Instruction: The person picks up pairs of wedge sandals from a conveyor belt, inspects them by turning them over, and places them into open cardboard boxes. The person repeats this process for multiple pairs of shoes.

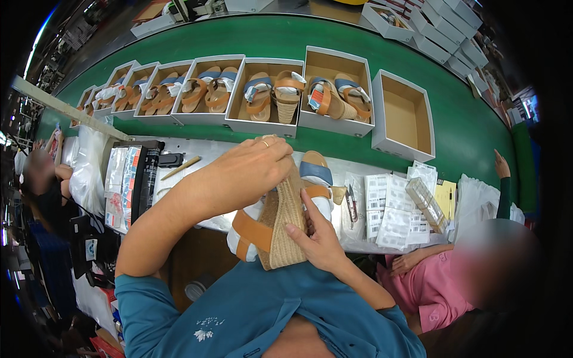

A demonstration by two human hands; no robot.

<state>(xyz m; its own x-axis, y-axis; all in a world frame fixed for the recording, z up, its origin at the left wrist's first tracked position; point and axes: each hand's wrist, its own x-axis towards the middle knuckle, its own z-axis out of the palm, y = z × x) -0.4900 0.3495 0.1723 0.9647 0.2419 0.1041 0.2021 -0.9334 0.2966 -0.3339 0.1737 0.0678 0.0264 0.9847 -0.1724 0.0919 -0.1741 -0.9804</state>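
A wedge sandal (280, 230) with a woven rope-like heel and tan straps is held tilted in front of my body, its sole side toward me. My left hand (259, 161), a ring on one finger, is closed over its upper end. Around the wedge's right side wraps my right hand (319, 238), the thumb lying on the woven surface. White paper shows inside the straps. Just beyond, a second sandal (315, 170) with a blue toe strap and tan strap rests on the metal bench (224, 221), partly hidden by my right hand and the held sandal.
On the green conveyor belt (459, 137) stand several open boxes with sandals and one empty box (403, 116). Label sheets (394, 206) lie right on the bench; a tray of tags (126, 185) sits left. A person in pink (424, 286) is close at right.
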